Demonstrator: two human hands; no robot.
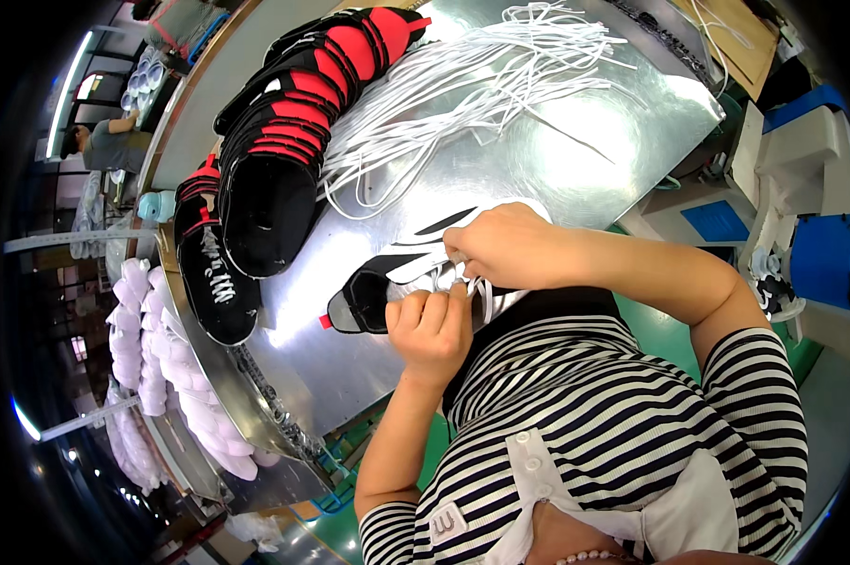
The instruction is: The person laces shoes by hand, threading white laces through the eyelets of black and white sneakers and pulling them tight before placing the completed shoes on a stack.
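my left hand and right hand are both pinched tight on white lace at the throat of one white-and-black shoe upper. it lies right under my fingers on the metal table, heel to the left. beyond: one heap of loose laces, too tangled to count, and two stacks of black-and-red uppers.

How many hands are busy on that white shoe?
2: the left hand nearer the heel of the white shoe, the right hand nearer its toe. No other hand shows there.
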